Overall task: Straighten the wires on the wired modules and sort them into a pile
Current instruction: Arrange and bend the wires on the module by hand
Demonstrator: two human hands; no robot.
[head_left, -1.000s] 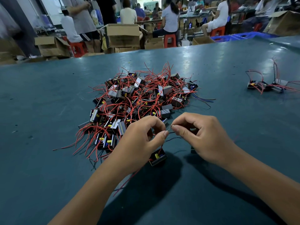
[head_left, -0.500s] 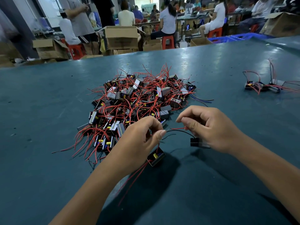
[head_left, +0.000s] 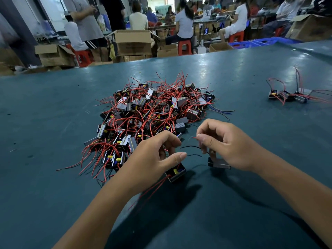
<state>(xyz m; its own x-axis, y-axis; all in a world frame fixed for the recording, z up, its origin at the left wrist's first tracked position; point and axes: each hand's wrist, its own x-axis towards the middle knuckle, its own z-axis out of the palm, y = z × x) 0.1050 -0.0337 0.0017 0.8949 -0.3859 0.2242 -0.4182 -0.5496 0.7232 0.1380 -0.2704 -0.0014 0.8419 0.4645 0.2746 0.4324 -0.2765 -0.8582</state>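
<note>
Down at the lower centre of the frame, the left hand point(head_left: 154, 159) has its fingers curled over a small black wired module point(head_left: 175, 172) with yellow and blue parts on its face; the module sits under the fingertips and its red leads trail toward the lower left across the teal table point(head_left: 53, 123). Whether the fingers actually clamp the module or its wire is hard to tell, since the palm hides the contact. Just to the right, the right hand point(head_left: 228, 146) pinches a thin red wire tip point(head_left: 194, 137) between thumb and forefinger, with a second dark module point(head_left: 218, 163) tucked beneath the hand's lower fingers, touching the table. Two black leads point(head_left: 190, 147) stretch in the gap between the hands, which are close but apart.

Above the hands, at the frame's centre, lies the big tangled heap of modules point(head_left: 152, 112), red wires sticking out every way. At the right edge, well apart from it, a small row of sorted modules point(head_left: 287, 96) rests with wires arcing up.

Along the top of the frame are open cardboard boxes point(head_left: 133, 42), red stools point(head_left: 185, 47), a blue crate point(head_left: 265, 41) and seated and standing people. No label or writing is sharp enough to read.
</note>
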